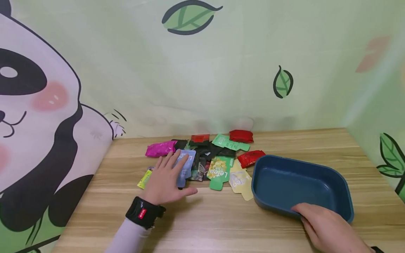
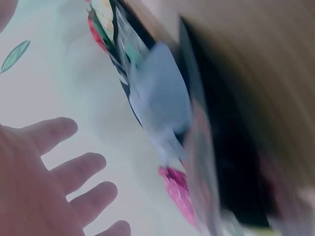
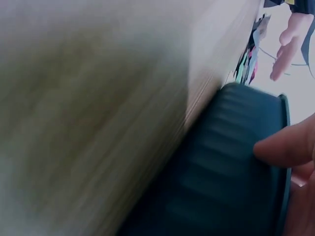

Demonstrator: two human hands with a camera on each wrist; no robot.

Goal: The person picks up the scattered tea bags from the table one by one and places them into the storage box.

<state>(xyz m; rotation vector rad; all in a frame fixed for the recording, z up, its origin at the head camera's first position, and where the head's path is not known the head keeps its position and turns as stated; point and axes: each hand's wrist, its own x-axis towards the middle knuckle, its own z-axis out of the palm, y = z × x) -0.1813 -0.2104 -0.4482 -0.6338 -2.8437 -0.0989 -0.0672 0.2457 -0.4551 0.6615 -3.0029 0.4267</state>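
My left hand (image 1: 164,181) is spread over the left side of a pile of small packets, its fingers straight and holding nothing. Beneath its fingertips is a blue pouch (image 1: 187,165), seen also as a pale blue pouch (image 2: 162,93) in the left wrist view. A yellow-green packet (image 1: 145,178) peeks out beside the hand, and a magenta packet (image 1: 160,149) lies just beyond it. My right hand (image 1: 330,223) pinches the near rim of a dark blue rectangular basin (image 1: 294,186), thumb (image 3: 280,145) on the ribbed outer wall. Nothing lies inside the basin.
Right of the pile's middle are a green LeTea packet (image 1: 219,170), a pale yellow packet (image 1: 241,179) touching the basin's side, and red packets (image 1: 251,159). A light green printed backdrop (image 1: 202,77) rises behind the wooden table (image 1: 215,225).
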